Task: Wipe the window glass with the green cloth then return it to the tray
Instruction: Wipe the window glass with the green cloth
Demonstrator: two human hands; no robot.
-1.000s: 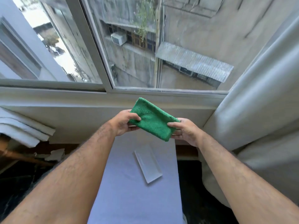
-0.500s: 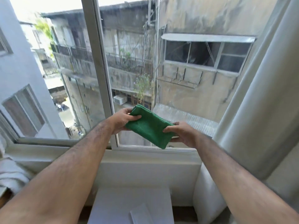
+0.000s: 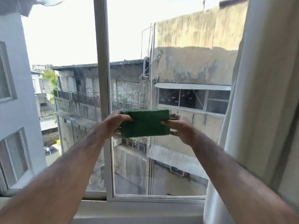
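A folded green cloth is held level in front of the window glass, just right of the white middle frame post. My left hand grips its left end and my right hand grips its right end. Whether the cloth touches the pane I cannot tell. The tray is out of view.
A pale curtain hangs down the right side, close to my right forearm. The white sill runs along the bottom. A second pane lies left of the post. Buildings stand outside.
My view and both hands rose from the table to the middle of the window. The cloth turned from tilted to level. The tray and table dropped out of sight.
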